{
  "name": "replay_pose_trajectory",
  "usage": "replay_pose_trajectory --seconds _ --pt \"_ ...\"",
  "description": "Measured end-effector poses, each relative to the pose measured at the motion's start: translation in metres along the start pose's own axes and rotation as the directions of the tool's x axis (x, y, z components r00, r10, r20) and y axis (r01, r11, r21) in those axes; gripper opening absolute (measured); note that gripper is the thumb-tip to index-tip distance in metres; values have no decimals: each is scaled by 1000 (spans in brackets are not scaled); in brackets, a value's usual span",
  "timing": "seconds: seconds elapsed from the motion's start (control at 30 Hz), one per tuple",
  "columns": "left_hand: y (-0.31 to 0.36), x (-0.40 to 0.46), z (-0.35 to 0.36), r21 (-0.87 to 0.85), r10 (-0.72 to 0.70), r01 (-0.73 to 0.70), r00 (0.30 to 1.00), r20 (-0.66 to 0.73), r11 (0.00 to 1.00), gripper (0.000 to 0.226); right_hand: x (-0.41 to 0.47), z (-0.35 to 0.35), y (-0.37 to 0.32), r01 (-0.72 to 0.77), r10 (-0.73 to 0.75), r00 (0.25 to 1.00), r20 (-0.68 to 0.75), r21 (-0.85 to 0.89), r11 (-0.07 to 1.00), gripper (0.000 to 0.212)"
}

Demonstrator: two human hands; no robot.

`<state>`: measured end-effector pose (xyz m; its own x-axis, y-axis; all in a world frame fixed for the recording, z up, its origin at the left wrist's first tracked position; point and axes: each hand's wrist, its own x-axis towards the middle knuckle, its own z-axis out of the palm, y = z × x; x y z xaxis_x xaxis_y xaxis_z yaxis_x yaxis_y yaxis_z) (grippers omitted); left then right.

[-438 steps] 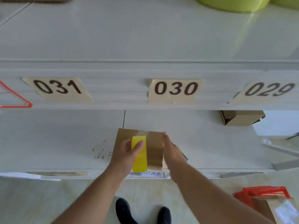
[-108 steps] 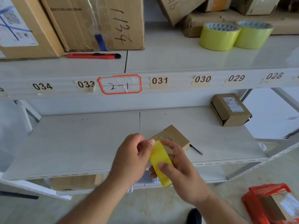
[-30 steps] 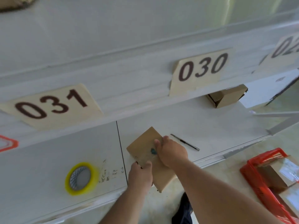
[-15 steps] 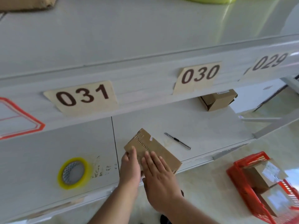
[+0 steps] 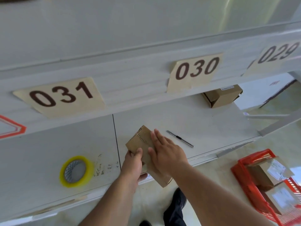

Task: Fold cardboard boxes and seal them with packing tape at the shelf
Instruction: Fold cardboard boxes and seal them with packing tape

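Note:
A small brown cardboard box (image 5: pixel 140 141) lies at the front of the lower shelf (image 5: pixel 203 128), its near end jutting past the shelf edge. My left hand (image 5: pixel 133 163) grips its left side, thumb on top. My right hand (image 5: pixel 166 154) lies flat on the box's top with fingers straight. A roll of yellow packing tape (image 5: pixel 76 171) lies flat on the shelf to the left, apart from both hands.
A slim utility knife (image 5: pixel 180 138) lies just right of the box. Another small cardboard box (image 5: pixel 222 96) sits further back right. A red basket (image 5: pixel 267 185) with parcels stands on the floor at right. The upper shelf beam carries labels 031, 030, 029.
My right hand has slid forward along the box's top. My left hand has shifted to grip the box's left side. The tape roll has stayed in place.

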<state>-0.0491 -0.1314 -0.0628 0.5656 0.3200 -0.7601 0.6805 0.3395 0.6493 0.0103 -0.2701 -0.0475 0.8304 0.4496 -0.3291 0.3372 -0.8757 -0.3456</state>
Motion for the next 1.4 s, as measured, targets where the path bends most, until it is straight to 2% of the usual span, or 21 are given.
replay_pose_trajectory --seconds 0.1,0.13,0.2,0.23,0.33,0.4,0.53,0.63,0.77,0.87,1.0,1.13,1.2,1.27,1.33,1.4 --pt "-4 -4 -1 -27 -14 15 999 32 1000 28 11 -9 12 -234 219 970 103 161 959 65" --pt "-6 -6 -1 -37 -13 15 999 34 999 30 11 -16 15 -272 240 959 153 248 930 66" --pt "-11 -9 1 -83 9 -7 999 31 997 32 2 -25 15 -239 181 965 191 349 906 59" --pt "-14 -10 1 -127 20 -16 999 26 992 33 -6 -25 13 -182 132 978 163 346 920 53" --pt "-23 -8 2 -267 7 -8 1000 -3 964 30 -33 -10 1 93 -88 995 -40 135 986 57" --pt "-27 -7 2 -265 -48 40 999 -22 963 29 -48 16 -6 136 -137 984 -111 -19 991 59" --pt "-30 -10 4 -231 -108 102 994 -16 968 47 -52 57 -16 155 -162 986 -38 -145 977 63" --pt "-32 -8 1 -135 -58 58 998 4 989 46 -51 63 -22 204 -207 978 1 -182 962 69" --pt "-32 -4 -6 -51 -45 45 999 -2 998 44 -42 63 -4 344 -355 935 -21 -205 917 60" --pt "-31 -4 -6 18 -34 34 999 -29 999 40 -29 49 8 287 -299 954 -35 -193 938 64" --pt "-29 -5 -2 40 -36 38 998 -59 998 39 -1 28 22 161 -159 987 25 -153 975 74" --pt "-27 -7 -2 51 -54 57 997 -57 997 37 20 18 26 -73 71 993 90 13 997 85" --pt "-26 -9 -2 44 -69 72 996 -65 996 37 23 10 25 -140 134 984 118 40 989 86" --pt "-24 -10 -1 18 -89 90 992 -85 996 39 24 3 24 -196 182 974 132 103 975 72" --pt "-21 -11 0 -26 -112 110 987 -113 994 39 22 -3 21 -261 214 957 194 261 930 52" --pt "-18 -16 1 -92 -125 116 987 -101 989 37 13 -19 16 -245 184 964 194 359 901 38"
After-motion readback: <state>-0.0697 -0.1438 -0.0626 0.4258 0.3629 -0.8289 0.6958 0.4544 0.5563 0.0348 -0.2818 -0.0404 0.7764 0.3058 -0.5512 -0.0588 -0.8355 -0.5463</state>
